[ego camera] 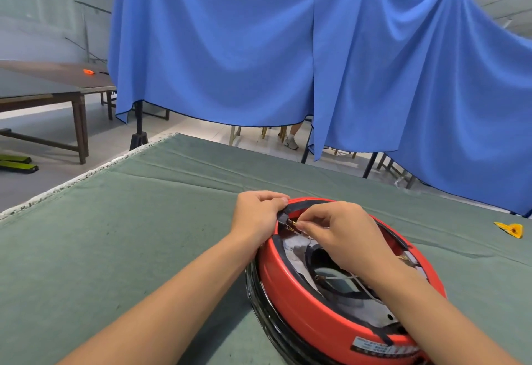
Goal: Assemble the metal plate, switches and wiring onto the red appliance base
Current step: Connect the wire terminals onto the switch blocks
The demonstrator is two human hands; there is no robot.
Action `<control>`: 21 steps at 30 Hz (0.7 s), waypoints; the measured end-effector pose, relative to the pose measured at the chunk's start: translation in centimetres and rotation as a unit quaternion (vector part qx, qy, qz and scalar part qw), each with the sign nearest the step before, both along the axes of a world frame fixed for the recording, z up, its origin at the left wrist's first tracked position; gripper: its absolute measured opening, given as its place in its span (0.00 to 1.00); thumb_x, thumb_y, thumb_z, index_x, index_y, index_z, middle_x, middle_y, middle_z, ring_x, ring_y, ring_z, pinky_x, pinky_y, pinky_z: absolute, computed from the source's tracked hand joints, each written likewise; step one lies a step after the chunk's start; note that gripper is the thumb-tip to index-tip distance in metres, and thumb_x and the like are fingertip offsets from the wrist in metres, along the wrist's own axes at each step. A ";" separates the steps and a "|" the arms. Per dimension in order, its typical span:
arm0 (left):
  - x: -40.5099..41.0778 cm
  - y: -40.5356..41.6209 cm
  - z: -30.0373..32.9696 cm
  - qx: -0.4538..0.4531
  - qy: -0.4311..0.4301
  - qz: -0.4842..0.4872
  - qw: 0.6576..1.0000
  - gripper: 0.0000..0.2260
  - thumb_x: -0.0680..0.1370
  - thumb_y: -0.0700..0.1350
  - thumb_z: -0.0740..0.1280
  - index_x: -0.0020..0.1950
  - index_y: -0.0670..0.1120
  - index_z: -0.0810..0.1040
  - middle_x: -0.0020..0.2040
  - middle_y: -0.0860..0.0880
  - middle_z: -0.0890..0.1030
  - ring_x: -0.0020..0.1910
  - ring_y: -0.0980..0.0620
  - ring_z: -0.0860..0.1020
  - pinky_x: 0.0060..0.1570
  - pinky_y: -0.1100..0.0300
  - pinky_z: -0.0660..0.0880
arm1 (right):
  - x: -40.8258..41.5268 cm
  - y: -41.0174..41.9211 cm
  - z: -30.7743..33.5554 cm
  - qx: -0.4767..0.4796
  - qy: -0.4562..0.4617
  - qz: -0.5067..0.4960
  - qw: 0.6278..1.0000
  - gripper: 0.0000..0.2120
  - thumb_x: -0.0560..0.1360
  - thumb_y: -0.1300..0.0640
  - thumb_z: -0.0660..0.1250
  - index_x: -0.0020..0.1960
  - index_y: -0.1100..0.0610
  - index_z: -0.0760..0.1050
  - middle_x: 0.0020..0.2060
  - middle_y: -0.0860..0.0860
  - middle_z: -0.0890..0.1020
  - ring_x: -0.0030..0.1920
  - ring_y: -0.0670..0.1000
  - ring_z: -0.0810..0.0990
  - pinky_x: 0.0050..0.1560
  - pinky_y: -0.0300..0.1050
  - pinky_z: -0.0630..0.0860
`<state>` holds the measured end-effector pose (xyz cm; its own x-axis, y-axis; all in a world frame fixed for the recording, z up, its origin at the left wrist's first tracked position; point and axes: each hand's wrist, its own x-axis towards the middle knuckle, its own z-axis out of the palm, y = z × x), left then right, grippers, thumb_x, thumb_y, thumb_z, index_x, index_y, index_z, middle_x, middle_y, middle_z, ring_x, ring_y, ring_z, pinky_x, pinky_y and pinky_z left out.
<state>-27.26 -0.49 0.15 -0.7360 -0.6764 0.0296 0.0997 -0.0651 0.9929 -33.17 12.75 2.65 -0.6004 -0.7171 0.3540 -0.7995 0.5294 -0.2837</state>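
The round red appliance base (290, 289) lies upside down on the green cloth, with a black rim underneath. Inside it sits a grey metal plate (296, 249) with a round opening and white wires (345, 278). My left hand (259, 215) grips the far left edge of the base, thumb on a small black switch block (283, 219). My right hand (339, 238) pinches a small brass wire terminal (293, 224) at that block. A label (383, 347) is stuck on the near wall.
The green cloth (144, 235) covers the work table. A yellow scrap (511, 229) lies at the right. Blue curtains (259, 48) hang behind the table, with a person's leg and chair legs below them. A brown table (57, 88) stands at the far left.
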 end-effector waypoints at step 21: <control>0.0 0.0 -0.1 -0.028 -0.005 0.004 1.000 0.10 0.75 0.37 0.68 0.36 0.47 0.83 0.38 0.45 0.84 0.42 0.46 0.82 0.54 0.48 0.78 | 0.2 -0.6 0.0 0.026 0.090 0.006 0.996 0.06 0.76 0.47 0.66 0.48 0.45 0.81 0.43 0.43 0.83 0.47 0.46 0.78 0.40 0.41 0.63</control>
<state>-27.23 -0.47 0.03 -0.7313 -0.6795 0.0594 0.0896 -0.0093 0.9959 -32.98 12.17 2.69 -0.5219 -0.7443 0.4166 -0.8414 0.5296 -0.1079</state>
